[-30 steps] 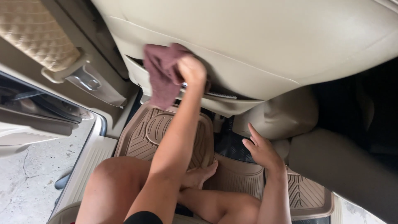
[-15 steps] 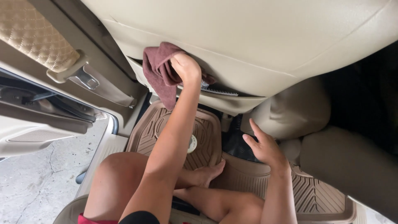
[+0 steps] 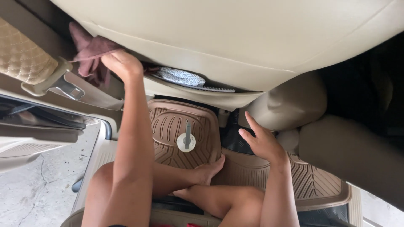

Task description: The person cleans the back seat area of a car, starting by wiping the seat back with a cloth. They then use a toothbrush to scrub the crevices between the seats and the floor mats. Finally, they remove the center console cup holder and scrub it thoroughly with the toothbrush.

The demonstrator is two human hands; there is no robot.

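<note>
Cloth against the seat back

Fingers of the left hand clench a soft, crumpled maroon cloth pressed to the left edge of the smooth beige seat back. Below that seat back, the right hand hovers with fingers spread, released, above ribbed tan rubber floor mats. A patterned fabric bundle fills the seat-back pocket.

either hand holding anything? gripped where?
The left hand holds a maroon cloth, bunched in its fingers at the cloth's right end, against the back of the beige seat. The right hand is open and holds nothing.
</note>
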